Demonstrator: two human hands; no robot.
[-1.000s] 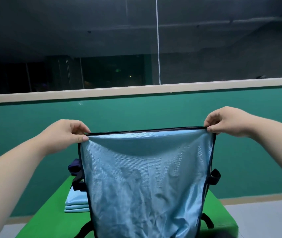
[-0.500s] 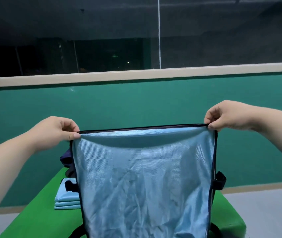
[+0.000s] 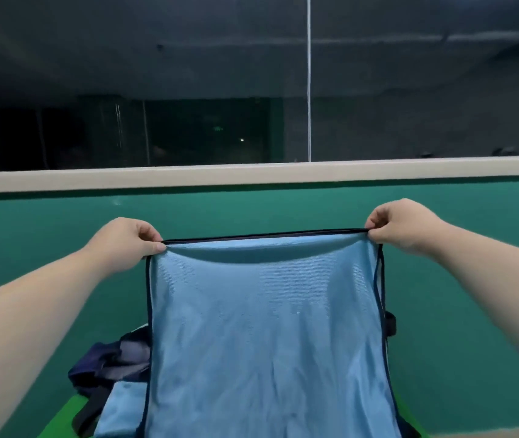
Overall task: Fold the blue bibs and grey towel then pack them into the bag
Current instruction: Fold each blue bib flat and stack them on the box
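Bib (image 3: 267,336) is hanging up in the air over the green table (image 3: 62,418), left hand (image 3: 125,240) and right hand (image 3: 400,224) each pinching a top corner. I'd keep that top edge tight and level, then match corners before folding it.

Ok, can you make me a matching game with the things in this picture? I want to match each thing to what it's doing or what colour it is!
Things:
1. blue bib
2. left hand
3. right hand
4. table

Descriptions:
A. bright green, down at the bottom
B. pinches the bib's top left corner
C. hangs spread out in the air
D. pinches the bib's top right corner

Pairs: 1-C, 2-B, 3-D, 4-A
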